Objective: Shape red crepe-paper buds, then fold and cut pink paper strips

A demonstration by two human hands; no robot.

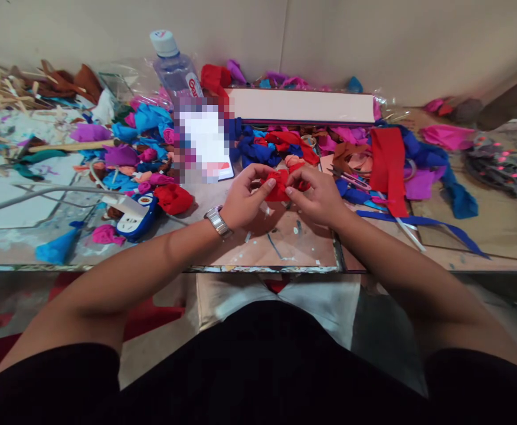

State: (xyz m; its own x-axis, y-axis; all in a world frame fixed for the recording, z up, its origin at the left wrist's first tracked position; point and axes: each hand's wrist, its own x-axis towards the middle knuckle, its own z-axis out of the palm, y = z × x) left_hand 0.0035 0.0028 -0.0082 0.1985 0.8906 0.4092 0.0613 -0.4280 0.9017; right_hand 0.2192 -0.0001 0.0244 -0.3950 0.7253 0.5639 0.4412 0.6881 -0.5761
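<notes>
Along a paint-flecked worktable (303, 248) set against a pale wall, soft coloured scraps (258, 147) are heaped to both sides and behind a seated person's hands, seemingly kept within easy reach, though outward movement is crowded by them. At the back, a long pale box (298, 106) is laid lengthwise, presumably so that the front edge is left to the forearms. To the left, a capped bottle (174, 74) is stood among the heaps, and a lit phone (205, 139) is tilted before it, apparently propped for its screen to be seen; whether the two touch is hidden by blurring. To the right, a wide red strip (388, 171) is draped over the scraps, and a narrow blue strip (444, 227) is stretched beyond the right forearm. On the left, the way is partly barred by a cable (55, 190) led to a blue power block (138, 221). Near the middle, just above the tabletop, a small crumpled red piece (278, 186) is held between both hands: its left side is pinched by thumb and fingers of the left hand (246, 198), its right by those of the right hand (314, 195), likely so that the limp folds are steadied from two sides.
</notes>
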